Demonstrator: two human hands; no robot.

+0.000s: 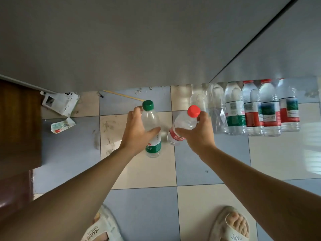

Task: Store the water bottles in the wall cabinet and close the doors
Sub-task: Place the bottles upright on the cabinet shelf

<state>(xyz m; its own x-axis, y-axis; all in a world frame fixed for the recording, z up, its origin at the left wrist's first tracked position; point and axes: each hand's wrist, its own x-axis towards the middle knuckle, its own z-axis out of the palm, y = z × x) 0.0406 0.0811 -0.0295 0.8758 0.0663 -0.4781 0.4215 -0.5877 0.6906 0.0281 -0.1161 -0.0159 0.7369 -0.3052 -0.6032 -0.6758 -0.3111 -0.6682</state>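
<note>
Left hand [137,126] wrapped round a green-capped bottle [151,129], thumb across its front, fingers curled behind its shoulder; right hand [198,131] wrapped round a red-capped bottle [182,125], thumb on the clear body just above the red label. Both bottles held out over the tiled floor [142,202], caps toward 12 o'clock, bases toward 6. Green-capped bottle near upright in the view, long axis running 12 to 6; red-capped one tilted, cap toward 1 o'clock, base toward 7, its lower end close beside the green bottle's label, contact between the two not clear. Straight ahead at 12 o'clock, a broad grey panel [121,40] filling the upper view, probably the cabinet's door or underside, with a dark seam running up toward 1 o'clock. Neither hand clearly nearer the panel; likely a lift toward 12 o'clock next, caps leading. At 2 o'clock from the right hand, a row of further bottles [253,106], red and green labels, upright side by side, tops cut by the panel's lower edge, so hard to say whether on a shelf or on the floor against the wall. No cabinet interior, handle or hinge in sight. Crumpled packaging [60,103] at 10 o'clock on the floor; slippered feet [232,225] at 6 o'clock, cut by the lower edge.
</note>
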